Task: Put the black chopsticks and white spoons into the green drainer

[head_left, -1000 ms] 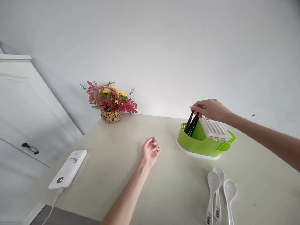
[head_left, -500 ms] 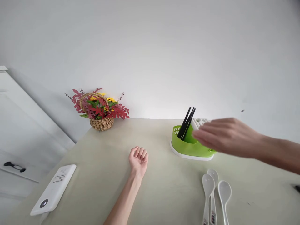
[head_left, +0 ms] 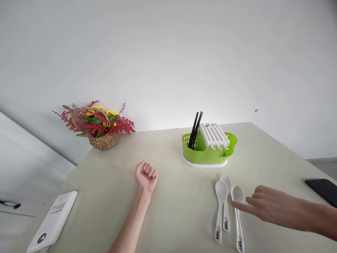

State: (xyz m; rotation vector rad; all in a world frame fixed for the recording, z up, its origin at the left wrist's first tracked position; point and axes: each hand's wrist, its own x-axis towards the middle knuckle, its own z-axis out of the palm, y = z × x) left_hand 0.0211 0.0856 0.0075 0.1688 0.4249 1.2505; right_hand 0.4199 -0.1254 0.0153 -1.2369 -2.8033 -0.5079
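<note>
My left hand (head_left: 146, 178) rests palm up on the table, its fingers curled into a loose fist with nothing in it. Three white spoons lie on the right half of the table: a left spoon (head_left: 221, 192), a middle spoon (head_left: 226, 207) overlapping it, and a right spoon (head_left: 238, 194). Over the right spoon's neck reaches my right hand (head_left: 265, 203), one digit stretched out across it and the others bent, with a gap between them. Whether it touches the spoon I cannot tell. Behind the spoons stands a green utensil holder (head_left: 202, 156) with black chopsticks (head_left: 195, 131) in its left compartment.
A white slotted rack (head_left: 214, 135) tops the holder. A wicker flower basket (head_left: 104, 141) stands at the back left against the wall. A white power bank (head_left: 54, 219) lies front left, and a black phone (head_left: 322, 189) lies at the right edge.
My right hand has moved from in front of the utensil holder down to the right spoon, uncovering the white rack. The view has shifted to the right. My left hand stays on the table.
</note>
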